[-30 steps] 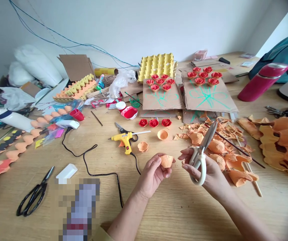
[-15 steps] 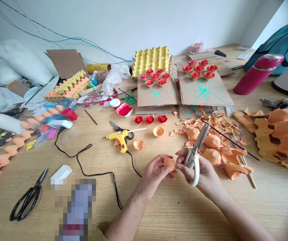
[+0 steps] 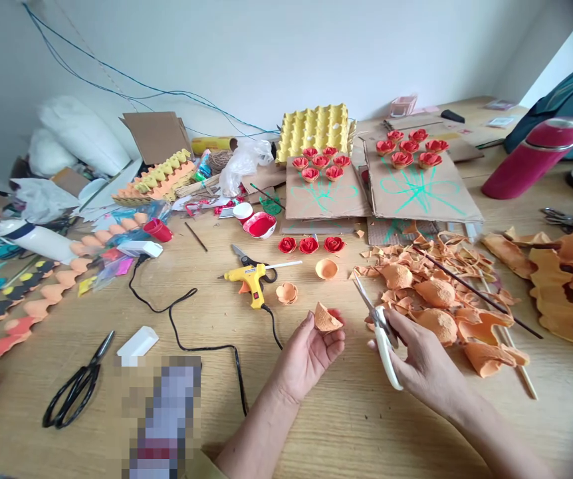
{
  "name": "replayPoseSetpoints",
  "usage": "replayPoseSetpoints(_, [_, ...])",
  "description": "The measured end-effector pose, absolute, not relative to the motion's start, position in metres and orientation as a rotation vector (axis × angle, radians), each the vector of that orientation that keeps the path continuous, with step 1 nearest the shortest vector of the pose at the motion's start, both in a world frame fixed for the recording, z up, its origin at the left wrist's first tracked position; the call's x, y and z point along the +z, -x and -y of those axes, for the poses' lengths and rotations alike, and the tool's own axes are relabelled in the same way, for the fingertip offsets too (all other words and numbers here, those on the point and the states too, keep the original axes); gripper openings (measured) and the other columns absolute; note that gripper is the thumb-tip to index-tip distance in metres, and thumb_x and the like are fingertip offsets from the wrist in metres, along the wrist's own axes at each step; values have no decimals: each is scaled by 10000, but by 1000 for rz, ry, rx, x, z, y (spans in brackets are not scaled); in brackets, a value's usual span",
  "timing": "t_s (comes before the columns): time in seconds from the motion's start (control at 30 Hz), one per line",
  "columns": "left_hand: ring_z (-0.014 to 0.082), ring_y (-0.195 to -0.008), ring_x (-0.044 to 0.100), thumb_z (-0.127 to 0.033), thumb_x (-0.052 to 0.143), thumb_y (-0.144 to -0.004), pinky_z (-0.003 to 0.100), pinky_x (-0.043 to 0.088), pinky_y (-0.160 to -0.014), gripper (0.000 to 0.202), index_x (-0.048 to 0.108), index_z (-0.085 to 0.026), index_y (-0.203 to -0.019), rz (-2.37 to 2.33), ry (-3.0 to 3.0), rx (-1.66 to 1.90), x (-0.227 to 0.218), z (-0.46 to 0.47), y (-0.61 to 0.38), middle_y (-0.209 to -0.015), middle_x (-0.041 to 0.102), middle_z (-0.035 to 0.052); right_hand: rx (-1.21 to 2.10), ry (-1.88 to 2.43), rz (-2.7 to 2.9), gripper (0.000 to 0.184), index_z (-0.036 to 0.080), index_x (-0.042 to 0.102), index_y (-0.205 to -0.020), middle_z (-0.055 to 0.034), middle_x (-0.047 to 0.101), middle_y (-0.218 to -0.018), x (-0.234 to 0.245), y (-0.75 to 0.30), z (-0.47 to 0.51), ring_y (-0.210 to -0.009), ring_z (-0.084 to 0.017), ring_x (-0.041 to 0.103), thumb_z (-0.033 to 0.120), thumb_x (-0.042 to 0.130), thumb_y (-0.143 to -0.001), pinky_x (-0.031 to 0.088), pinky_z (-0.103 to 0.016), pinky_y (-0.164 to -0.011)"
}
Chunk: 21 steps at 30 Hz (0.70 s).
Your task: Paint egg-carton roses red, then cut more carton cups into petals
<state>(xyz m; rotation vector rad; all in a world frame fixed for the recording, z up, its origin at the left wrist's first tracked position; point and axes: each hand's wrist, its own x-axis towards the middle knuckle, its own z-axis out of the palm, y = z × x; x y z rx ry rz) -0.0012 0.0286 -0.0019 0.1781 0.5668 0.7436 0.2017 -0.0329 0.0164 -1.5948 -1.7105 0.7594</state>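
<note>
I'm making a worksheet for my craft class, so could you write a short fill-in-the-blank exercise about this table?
1. The left hand holds an orange ____ cut from an egg tray.
2. The right hand holds a pair of ____ with white handles.
3. The glue gun on the table is ____ in colour.
4. Between the glue gun and the cardboard sheets lie ____ loose red paper roses in a row.

Missing words: cup; scissors; yellow; three
</note>
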Motion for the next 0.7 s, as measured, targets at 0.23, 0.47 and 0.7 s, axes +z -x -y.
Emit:
replayPoseSetpoints(0.23, [113,-722,730,-293,569,-1021,184,618,-711,299,642,-100,-1237,-598,-109,792,4,-32,3,-887,756,107,506,1580,1985,174,244,423,-866,-8,563,-794,8,-204,33,-666,-173,540,320,535,-974,424,-297,-619])
replayPoseSetpoints(0.47, [125,-754,740,-293,766,-889,218,634,-703,273,672,-163,-1110,-585,-326,929,4,-29,3,-933,743,37,400,1534,2119,130,231,480,-946,-34,582,-863,4,-205,32,-754,-206,567,345,523,-994,430,-325,-679])
replayPoseSetpoints(0.7, [206,-1063,662,-336,789,-861,360,619,-884,371,665,-255,-1201,-760,-785,1082,12,-22,5,-1140,653,35,358,1529,2138,156,232,482,-905,-28,594,-819,7,-209,30,-733,-208,572,351,545,-984,408,-329,-669])
